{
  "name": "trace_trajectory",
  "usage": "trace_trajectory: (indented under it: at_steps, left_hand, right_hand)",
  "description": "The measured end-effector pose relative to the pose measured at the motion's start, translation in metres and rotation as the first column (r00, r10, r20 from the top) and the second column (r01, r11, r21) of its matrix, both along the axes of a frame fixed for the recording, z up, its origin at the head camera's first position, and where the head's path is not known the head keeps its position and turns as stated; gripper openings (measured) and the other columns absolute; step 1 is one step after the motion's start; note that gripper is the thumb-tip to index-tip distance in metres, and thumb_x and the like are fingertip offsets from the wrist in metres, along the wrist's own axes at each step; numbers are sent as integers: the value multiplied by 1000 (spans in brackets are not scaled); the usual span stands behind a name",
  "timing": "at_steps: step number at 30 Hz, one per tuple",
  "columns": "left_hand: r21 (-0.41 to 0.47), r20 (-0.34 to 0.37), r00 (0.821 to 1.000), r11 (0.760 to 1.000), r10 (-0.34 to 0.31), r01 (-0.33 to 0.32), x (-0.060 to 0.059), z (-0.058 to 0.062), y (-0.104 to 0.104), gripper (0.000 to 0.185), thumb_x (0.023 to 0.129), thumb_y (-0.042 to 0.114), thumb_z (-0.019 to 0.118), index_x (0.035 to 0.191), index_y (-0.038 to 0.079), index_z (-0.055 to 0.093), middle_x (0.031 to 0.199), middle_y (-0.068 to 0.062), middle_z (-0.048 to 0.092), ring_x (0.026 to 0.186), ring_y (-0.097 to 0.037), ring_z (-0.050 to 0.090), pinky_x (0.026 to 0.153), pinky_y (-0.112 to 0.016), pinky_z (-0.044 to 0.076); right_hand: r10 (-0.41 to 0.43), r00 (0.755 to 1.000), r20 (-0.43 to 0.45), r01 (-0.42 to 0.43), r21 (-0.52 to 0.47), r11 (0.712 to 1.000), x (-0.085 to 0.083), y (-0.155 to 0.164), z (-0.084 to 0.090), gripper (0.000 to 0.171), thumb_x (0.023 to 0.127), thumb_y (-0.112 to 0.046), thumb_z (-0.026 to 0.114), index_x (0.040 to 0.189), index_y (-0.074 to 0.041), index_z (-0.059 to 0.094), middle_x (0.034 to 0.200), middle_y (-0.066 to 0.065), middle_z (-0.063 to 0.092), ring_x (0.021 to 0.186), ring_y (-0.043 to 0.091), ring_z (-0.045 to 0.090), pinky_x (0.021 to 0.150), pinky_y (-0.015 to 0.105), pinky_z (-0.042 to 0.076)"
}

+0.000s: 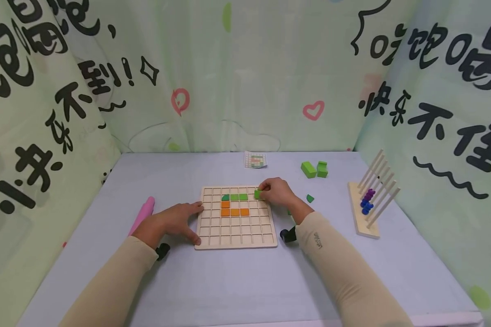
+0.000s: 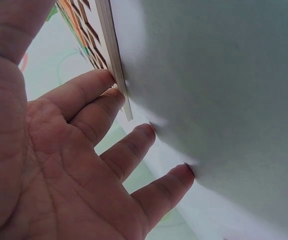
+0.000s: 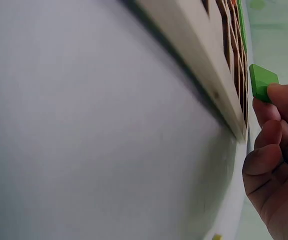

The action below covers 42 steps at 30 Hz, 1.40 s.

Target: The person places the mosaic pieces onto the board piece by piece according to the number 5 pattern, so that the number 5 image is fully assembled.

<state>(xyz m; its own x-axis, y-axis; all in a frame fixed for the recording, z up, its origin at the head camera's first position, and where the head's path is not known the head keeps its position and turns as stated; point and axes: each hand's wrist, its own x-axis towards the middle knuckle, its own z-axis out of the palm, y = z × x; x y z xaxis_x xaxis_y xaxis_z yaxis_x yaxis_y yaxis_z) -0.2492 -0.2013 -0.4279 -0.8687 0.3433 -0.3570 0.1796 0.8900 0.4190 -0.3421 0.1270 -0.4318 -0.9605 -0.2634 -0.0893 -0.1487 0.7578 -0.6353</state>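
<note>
A light wooden grid board (image 1: 237, 241) lies on the table in front of me. My left hand (image 1: 173, 221) has its fingers spread along the board's left side; in the left wrist view, fingertips (image 2: 104, 76) touch the board's edge while others rest on the table. Over the board's upper right part, my right hand (image 1: 280, 193) pinches a green square tile (image 3: 262, 82) between thumb and finger. An upper row in the grid holds a dark green tile (image 1: 225, 197) and two light green tiles (image 1: 239, 197). Several orange tiles (image 1: 234, 212) sit below them in an L shape.
Behind the board lies a printed pattern card (image 1: 255, 160). Two green blocks (image 1: 308, 170) stand at the back right, with a small dark green piece (image 1: 310, 198) nearer. A peg stand (image 1: 366, 218) with purple and blue beads is at right; a pink object (image 1: 144, 212) lies left.
</note>
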Motion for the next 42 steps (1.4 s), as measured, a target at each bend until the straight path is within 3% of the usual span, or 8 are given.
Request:
trace_trajectory:
  at_steps: [16, 27, 37, 42]
  left_hand:
    - [-9, -7, 1000, 1000, 2, -2, 0, 6, 4, 111, 71, 41, 96, 161, 13, 39, 172, -8, 29, 156, -38, 29, 124, -56, 32]
    - [1, -8, 1000, 1000, 5, -5, 1, 4, 4, 110, 71, 39, 96, 161, 12, 39, 171, -8, 30, 156, -38, 29, 124, -55, 31]
    - [-2, -9, 1000, 1000, 3, -3, 0, 0, 2, 110, 71, 40, 96, 161, 13, 39, 171, -7, 30, 156, -38, 29, 124, -55, 32]
    - [-7, -12, 1000, 1000, 2, -3, 1, 1, 1, 110, 71, 40, 96, 161, 12, 39, 171, -7, 30, 156, -38, 29, 124, -55, 32]
  right_hand:
    - [45, 999, -13, -43, 92, 995, -1, -18, 7, 14, 100, -17, 67, 105, -7, 75, 99, 6, 70, 89, 21, 60, 79, 33, 52]
    - [97, 994, -48, -83, 232, 969, -2, -25, 5, 21, 102, -14, 62, 115, -6, 76, 113, 11, 74, 104, 28, 64, 94, 42, 55]
    - [104, 995, 8, -103, 236, 966, -2, -24, 6, 23, 100, -14, 66, 119, -7, 77, 118, 9, 75, 114, 27, 65, 101, 43, 54]
    - [115, 992, 56, -123, 171, 978, -2, -17, 10, 30, 101, -16, 65, 129, -7, 73, 122, 9, 72, 111, 25, 62, 98, 40, 54]
